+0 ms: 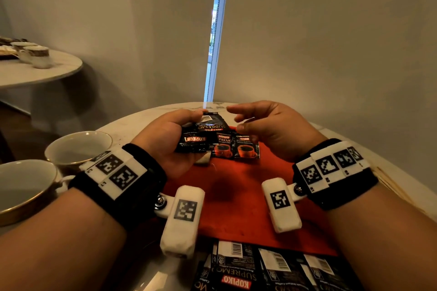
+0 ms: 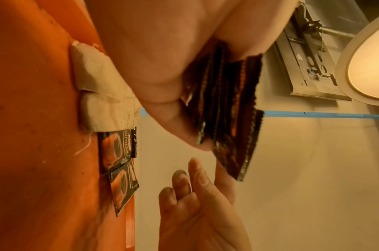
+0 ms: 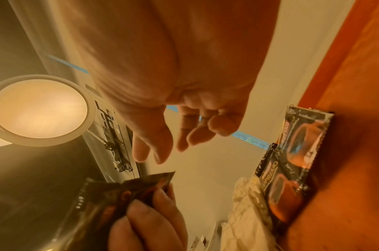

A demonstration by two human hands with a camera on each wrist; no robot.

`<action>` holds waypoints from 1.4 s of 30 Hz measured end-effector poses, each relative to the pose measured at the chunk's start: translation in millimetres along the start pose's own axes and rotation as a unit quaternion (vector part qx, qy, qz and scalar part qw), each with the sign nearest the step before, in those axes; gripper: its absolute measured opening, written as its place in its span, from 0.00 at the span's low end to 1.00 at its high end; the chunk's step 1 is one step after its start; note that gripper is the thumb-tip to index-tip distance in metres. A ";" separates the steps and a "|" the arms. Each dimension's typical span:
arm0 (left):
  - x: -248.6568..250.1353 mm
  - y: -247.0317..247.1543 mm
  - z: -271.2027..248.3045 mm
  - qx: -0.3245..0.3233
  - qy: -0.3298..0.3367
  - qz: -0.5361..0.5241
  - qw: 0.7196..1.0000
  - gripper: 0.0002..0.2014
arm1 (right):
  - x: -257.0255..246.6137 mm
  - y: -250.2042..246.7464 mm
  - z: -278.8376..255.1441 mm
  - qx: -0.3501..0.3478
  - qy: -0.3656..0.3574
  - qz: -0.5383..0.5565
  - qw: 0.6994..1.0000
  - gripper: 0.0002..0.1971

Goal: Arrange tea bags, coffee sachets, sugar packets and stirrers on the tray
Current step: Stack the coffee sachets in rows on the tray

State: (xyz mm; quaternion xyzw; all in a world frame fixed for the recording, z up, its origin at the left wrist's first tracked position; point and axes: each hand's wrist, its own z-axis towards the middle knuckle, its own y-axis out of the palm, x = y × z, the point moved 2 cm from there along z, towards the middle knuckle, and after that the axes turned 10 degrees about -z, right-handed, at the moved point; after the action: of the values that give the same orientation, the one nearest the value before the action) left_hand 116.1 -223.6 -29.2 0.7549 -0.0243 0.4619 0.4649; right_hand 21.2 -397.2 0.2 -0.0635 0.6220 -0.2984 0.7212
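My left hand (image 1: pixel 176 133) grips a small stack of black coffee sachets (image 1: pixel 203 132) above the far left part of the red tray (image 1: pixel 238 196). The stack's edges show under the left thumb in the left wrist view, coffee sachets (image 2: pixel 225 108). Two coffee sachets (image 1: pixel 235 147) lie side by side on the tray's far edge, also seen as laid sachets (image 3: pixel 291 161). White tea bags (image 2: pixel 98 91) lie on the tray just left of them. My right hand (image 1: pixel 250 120) hovers close to the stack, fingers relaxed and holding nothing.
Two gold-rimmed cups (image 1: pixel 78 146) stand left of the tray on the round table (image 1: pixel 354 146). More black sachets (image 1: pixel 267 267) lie at the near edge. Thin wooden stirrers (image 1: pixel 390 184) lie to the right. A side table (image 1: pixel 35 73) with cups stands far left.
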 end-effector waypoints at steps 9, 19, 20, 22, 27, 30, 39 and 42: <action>-4.4 2.7 -2.0 -0.028 -0.019 0.036 0.999 0.12 | 0.1 9.8 -0.6 0.005 -0.042 0.040 0.998 0.10; -6.9 5.4 -5.0 -0.017 -0.037 0.045 0.998 0.13 | 2.6 14.4 1.6 0.033 -0.053 0.001 0.998 0.06; -6.6 4.8 -4.5 -0.011 -0.034 0.045 0.998 0.14 | 3.3 14.4 2.6 0.045 -0.052 0.012 0.998 0.08; -5.2 3.6 -3.0 -0.001 -0.024 0.036 0.999 0.16 | 6.2 12.2 5.1 0.074 -0.039 0.039 0.996 0.13; 0.0 2.4 -2.4 0.029 -0.002 0.011 1.000 0.10 | 12.0 7.1 7.2 0.141 0.017 0.072 0.987 0.05; 1.0 1.1 -2.6 0.046 -0.009 -0.015 0.999 0.09 | 20.4 4.9 12.2 0.171 0.069 0.103 0.977 0.06; 1.8 -5.2 -1.4 0.101 -0.046 0.001 0.994 0.14 | 42.7 5.1 15.0 0.127 0.191 0.067 0.971 0.05; 1.7 -4.0 -1.1 0.102 -0.043 0.004 0.994 0.16 | 42.7 7.9 14.9 0.111 0.212 0.059 0.969 0.05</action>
State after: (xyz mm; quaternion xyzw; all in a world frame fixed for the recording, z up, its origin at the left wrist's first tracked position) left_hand 118.2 -219.9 -30.6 0.8177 -0.0004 0.4308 0.3818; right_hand 39.9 -416.7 -36.9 0.1184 0.7266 -0.3288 0.5916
